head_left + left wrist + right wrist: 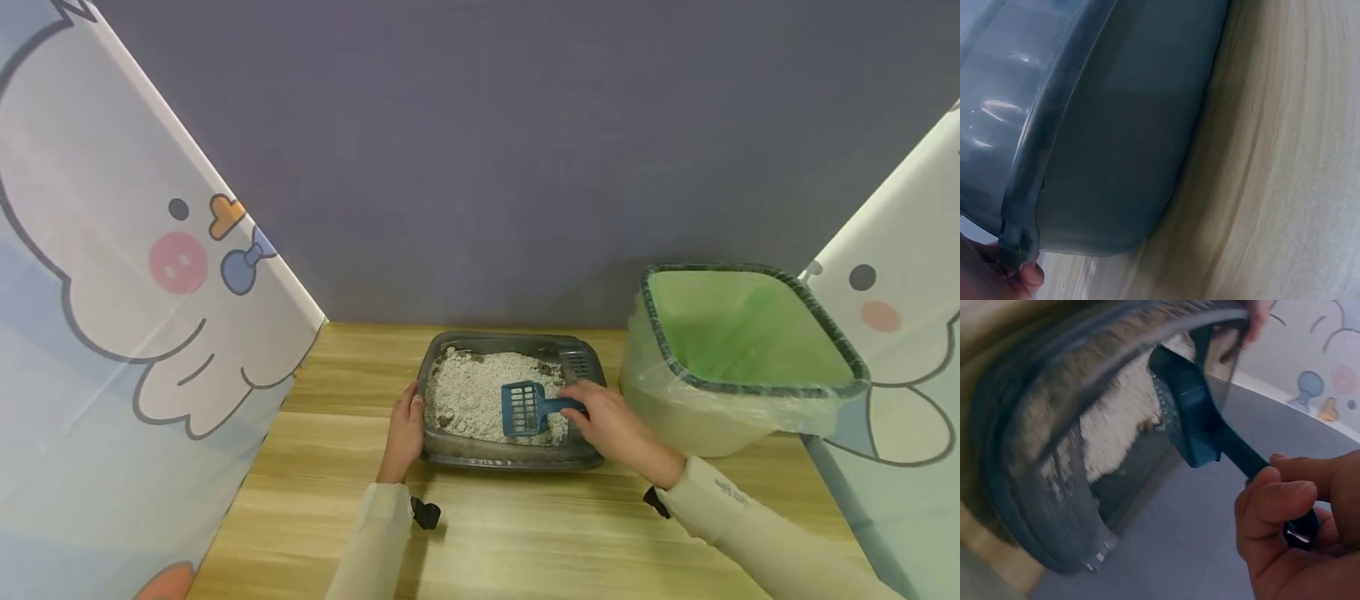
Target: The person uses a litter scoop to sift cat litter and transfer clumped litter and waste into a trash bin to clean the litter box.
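A grey litter box [495, 456] stands on the wooden table, filled with pale litter [471, 392]. Brown clumps [445, 421] lie near its edges. My left hand [405, 435] grips the box at its left rim, with fingertips curled around the edge in the left wrist view. With my right hand [618, 429] I hold a blue slotted litter scoop [525, 408] by its handle. The scoop's head is over the right half of the litter, and no clump shows in it. In the right wrist view, fingers [1272, 506] wrap the handle.
Right of the box stands a bin [667, 408] with a dark patterned rim, a clear bag liner and a green inside. A dark grey wall [450, 167] rises behind the table [517, 533]. Cartoon-printed panels [112, 250] flank both sides.
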Demonstrator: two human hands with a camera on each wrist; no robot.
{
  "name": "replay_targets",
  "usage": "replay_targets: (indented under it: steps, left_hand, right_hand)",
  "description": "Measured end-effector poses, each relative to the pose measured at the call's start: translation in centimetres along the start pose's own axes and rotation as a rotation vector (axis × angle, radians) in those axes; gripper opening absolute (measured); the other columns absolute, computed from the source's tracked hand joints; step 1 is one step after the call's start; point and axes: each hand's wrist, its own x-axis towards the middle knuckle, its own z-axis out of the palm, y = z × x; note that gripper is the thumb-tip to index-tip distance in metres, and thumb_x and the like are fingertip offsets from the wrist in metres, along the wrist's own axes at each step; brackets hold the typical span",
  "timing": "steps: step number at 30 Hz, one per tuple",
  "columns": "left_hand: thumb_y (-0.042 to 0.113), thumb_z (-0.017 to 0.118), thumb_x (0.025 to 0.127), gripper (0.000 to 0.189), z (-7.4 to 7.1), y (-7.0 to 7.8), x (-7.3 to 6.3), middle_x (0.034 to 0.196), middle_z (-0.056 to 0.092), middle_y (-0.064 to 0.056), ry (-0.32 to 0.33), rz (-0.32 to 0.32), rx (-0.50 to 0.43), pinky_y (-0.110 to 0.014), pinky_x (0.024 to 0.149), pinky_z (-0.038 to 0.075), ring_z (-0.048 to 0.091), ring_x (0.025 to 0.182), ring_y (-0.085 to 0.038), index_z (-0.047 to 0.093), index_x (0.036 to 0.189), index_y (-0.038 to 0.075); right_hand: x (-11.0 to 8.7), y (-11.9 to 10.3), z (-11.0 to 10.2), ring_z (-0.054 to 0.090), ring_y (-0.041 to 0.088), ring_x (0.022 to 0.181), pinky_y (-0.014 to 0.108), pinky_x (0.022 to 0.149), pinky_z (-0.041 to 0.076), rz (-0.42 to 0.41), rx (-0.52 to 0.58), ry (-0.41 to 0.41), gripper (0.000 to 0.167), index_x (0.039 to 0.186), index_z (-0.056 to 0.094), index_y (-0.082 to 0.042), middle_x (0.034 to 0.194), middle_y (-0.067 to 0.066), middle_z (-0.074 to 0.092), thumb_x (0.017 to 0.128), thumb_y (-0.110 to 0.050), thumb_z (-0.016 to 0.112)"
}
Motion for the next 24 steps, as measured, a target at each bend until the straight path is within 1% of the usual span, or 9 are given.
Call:
replay_targets:
  steps: [2,3,5,7,8,10,14,17,24]
  left_hand:
    - [0.038,0.028,0.104,0.054,0.1,0.2,0.0,0.138,0.037,-0.026,0.002,0.006,0.004,-0.059,0.099,0.028,0.036,0.125,-0.041,0.033,0.147,0.005]
    - [0.038,0.028,0.104,0.054,0.1,0.2,0.0,0.137,0.037,-0.026,0.005,0.007,0.007,-0.059,0.099,0.028,0.036,0.124,-0.041,0.033,0.147,0.005]
    - [0.037,0.028,0.104,0.053,0.1,0.3,0.0,0.137,0.038,-0.026,0.006,0.004,0.013,-0.059,0.099,0.028,0.037,0.124,-0.041,0.033,0.147,0.005]
    - [0.036,0.028,0.105,0.052,0.2,0.3,0.1,0.137,0.038,-0.027,0.007,0.002,0.020,-0.060,0.098,0.028,0.038,0.123,-0.042,0.033,0.147,0.005]
    - [0.036,0.028,0.105,0.052,0.2,0.3,0.1,0.137,0.038,-0.026,0.007,-0.002,0.022,-0.060,0.098,0.028,0.038,0.123,-0.042,0.033,0.147,0.005]
    - [0.037,0.028,0.105,0.052,0.3,0.3,0.1,0.136,0.038,-0.026,0.007,-0.009,0.025,-0.059,0.098,0.029,0.038,0.123,-0.042,0.033,0.147,0.006]
    - [0.037,0.028,0.105,0.052,0.2,0.3,0.1,0.135,0.038,-0.027,0.009,-0.016,0.025,-0.059,0.097,0.030,0.040,0.120,-0.042,0.033,0.147,0.007]
    - [0.037,0.028,0.105,0.052,0.2,0.3,0.1,0.135,0.038,-0.027,0.011,-0.019,0.023,-0.060,0.097,0.030,0.040,0.120,-0.042,0.033,0.147,0.006]
    - [0.037,0.028,0.104,0.052,0.3,0.3,0.1,0.136,0.038,-0.027,0.020,-0.024,0.030,-0.060,0.098,0.029,0.038,0.123,-0.042,0.034,0.147,0.006]
  right_hand:
    - [0.4,0.3,1.1,0.060,0.026,0.098,0.043,0.080,0.048,0.025,0.007,-0.040,0.028,0.118,0.065,-0.007,0.114,0.010,0.061,0.091,-0.011,0.065]
    - [0.5,0.4,1.6,0.058,0.029,0.104,0.045,0.084,0.047,0.035,0.012,-0.059,0.027,0.117,0.065,-0.006,0.115,0.010,0.061,0.091,-0.011,0.064]
    - [0.7,0.5,2.6,0.057,0.031,0.107,0.047,0.086,0.046,0.049,0.032,-0.094,0.026,0.117,0.064,-0.006,0.115,0.011,0.061,0.091,-0.010,0.064]
    - [0.8,0.5,3.5,0.057,0.030,0.106,0.047,0.086,0.045,0.061,0.051,-0.114,0.026,0.117,0.064,-0.006,0.113,0.010,0.061,0.091,-0.010,0.063]
    - [0.8,0.5,4.0,0.058,0.028,0.103,0.046,0.084,0.046,0.066,0.063,-0.120,0.025,0.116,0.064,-0.005,0.111,0.008,0.061,0.091,-0.010,0.063]
    - [0.8,0.5,4.8,0.059,0.024,0.096,0.043,0.080,0.048,0.069,0.087,-0.119,0.024,0.115,0.065,-0.005,0.106,0.005,0.061,0.092,-0.010,0.063]
    - [0.8,0.5,6.0,0.060,0.022,0.092,0.041,0.078,0.048,0.057,0.101,-0.104,0.023,0.114,0.065,-0.005,0.103,0.003,0.062,0.092,-0.011,0.063]
    - [0.9,0.5,6.6,0.061,0.022,0.092,0.040,0.078,0.049,0.050,0.080,-0.115,0.025,0.116,0.065,-0.005,0.105,0.004,0.063,0.092,-0.013,0.063]
    - [2.0,0.1,8.1,0.058,0.018,0.079,0.037,0.066,0.048,-0.002,-0.018,-0.203,0.024,0.113,0.065,-0.004,0.091,0.003,0.061,0.093,-0.016,0.062]
